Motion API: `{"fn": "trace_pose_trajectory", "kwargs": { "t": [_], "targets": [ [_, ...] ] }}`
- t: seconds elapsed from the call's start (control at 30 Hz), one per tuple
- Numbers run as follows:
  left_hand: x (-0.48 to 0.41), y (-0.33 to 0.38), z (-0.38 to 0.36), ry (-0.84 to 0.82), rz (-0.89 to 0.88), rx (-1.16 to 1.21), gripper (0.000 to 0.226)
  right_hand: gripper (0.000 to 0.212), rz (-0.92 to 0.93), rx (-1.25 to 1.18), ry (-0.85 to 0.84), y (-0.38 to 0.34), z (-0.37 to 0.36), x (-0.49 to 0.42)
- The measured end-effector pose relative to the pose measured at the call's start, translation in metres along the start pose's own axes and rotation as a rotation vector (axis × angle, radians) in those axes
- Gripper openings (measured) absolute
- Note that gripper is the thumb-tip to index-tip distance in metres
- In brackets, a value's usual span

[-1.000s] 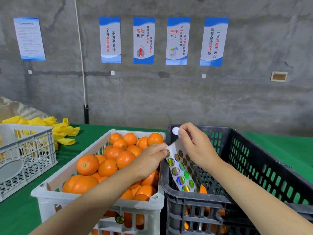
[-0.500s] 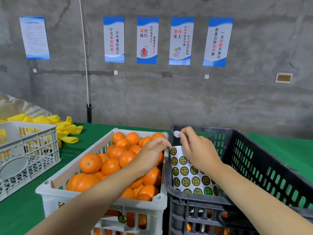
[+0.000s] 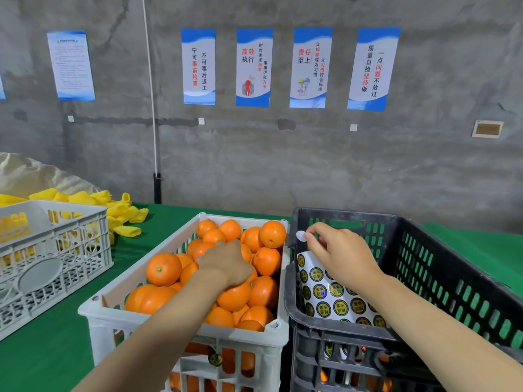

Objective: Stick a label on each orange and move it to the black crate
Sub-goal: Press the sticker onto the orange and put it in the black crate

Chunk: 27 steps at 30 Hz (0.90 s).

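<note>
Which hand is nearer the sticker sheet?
Right. The right hand, pinching a label, sits at the top edge of the sticker sheet in the black crate; the left hand is to its left, on the oranges in the white crate.

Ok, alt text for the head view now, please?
A person's left hand rests on oranges piled in a white crate while the right hand pinches a round label above a sticker sheet inside the black crate beside it. Both crates sit on a green table.
</note>
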<state>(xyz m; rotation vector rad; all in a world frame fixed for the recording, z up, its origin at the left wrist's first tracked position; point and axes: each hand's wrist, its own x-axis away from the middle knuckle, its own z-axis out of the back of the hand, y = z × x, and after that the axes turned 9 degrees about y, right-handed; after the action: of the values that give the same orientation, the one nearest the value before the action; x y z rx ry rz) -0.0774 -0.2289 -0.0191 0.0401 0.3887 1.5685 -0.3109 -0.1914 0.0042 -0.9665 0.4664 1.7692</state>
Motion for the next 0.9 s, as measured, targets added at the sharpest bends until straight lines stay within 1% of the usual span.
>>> {"fn": "trace_pose_trajectory", "kwargs": {
  "t": [0.1,0.2,0.27,0.3,0.33,0.4,0.43,0.47,0.5,0.53,0.57,0.63,0.7,0.77,0.9],
  "targets": [
    [0.000,-0.002,0.003,0.069,-0.018,0.117,0.050,0.019,-0.003,-0.013,-0.014,-0.001,-0.001,-0.001],
    [-0.001,0.003,0.003,0.204,-0.058,0.242,0.047,0.020,0.000,-0.011,-0.019,-0.003,-0.001,-0.001],
    [-0.002,0.009,0.005,0.273,-0.070,0.432,0.050,0.020,0.007,-0.008,-0.003,-0.003,0.000,-0.001],
    [-0.002,0.013,0.007,0.275,-0.057,0.583,0.048,0.020,0.009,0.001,0.014,-0.003,0.000,-0.002],
    [-0.001,0.018,0.010,0.232,-0.018,0.764,0.044,0.020,0.010,0.017,0.038,-0.003,0.001,-0.003],
    [0.005,0.031,0.016,0.001,0.126,1.163,0.033,0.021,0.018,0.061,0.109,-0.004,0.002,-0.004],
    [0.008,0.037,0.018,-0.098,0.193,1.319,0.031,0.022,0.028,0.087,0.147,-0.004,0.002,-0.004],
    [0.009,0.042,0.018,-0.139,0.244,1.400,0.033,0.022,0.043,0.114,0.179,-0.005,0.002,-0.004],
    [0.010,0.046,0.017,-0.140,0.276,1.423,0.037,0.023,0.065,0.138,0.205,-0.006,0.002,-0.005],
    [0.011,0.048,0.015,-0.112,0.270,1.386,0.040,0.022,0.097,0.158,0.235,-0.007,0.002,-0.005],
    [0.011,0.050,0.012,-0.073,0.215,1.301,0.041,0.021,0.137,0.176,0.269,-0.008,0.002,-0.005],
    [0.014,0.047,0.005,0.018,-0.019,1.120,0.038,0.019,0.213,0.217,0.325,-0.012,0.004,-0.006],
    [0.018,0.043,0.001,0.058,-0.214,1.089,0.029,0.024,0.276,0.241,0.382,-0.014,0.005,-0.007],
    [0.022,0.041,0.002,0.063,-0.301,1.105,0.027,0.025,0.343,0.249,0.425,-0.015,0.004,-0.007],
    [0.024,0.042,0.003,0.107,-0.385,1.037,0.043,0.030,0.488,0.230,0.402,-0.017,0.003,-0.005]
  ]
}}
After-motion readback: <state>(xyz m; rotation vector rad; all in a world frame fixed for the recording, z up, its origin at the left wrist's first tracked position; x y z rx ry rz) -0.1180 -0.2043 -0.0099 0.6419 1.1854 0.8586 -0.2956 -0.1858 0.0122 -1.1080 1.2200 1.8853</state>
